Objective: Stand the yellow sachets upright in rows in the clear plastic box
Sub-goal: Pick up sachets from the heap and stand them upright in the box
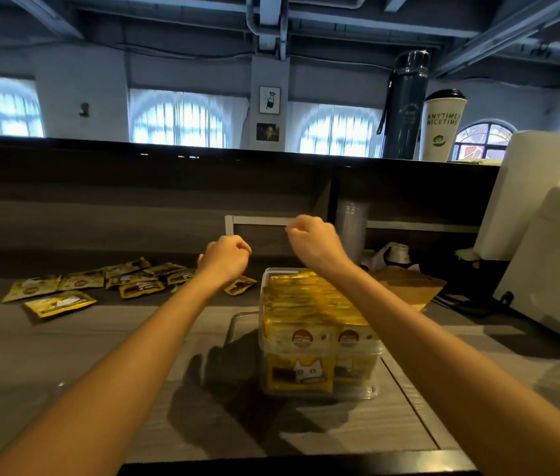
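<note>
The clear box (375, 390) stands nearest on the counter (65, 355), packed with upright yellow sachets (313, 297) in two rows, cat print facing front. Beyond it both hands, left (225, 259) and right (313, 242), hover curled into empty fists. Loose sachets (62, 302) lie flat far left.

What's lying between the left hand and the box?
One loose sachet lies flat on the counter between the left hand and the box, in the head view.
</note>
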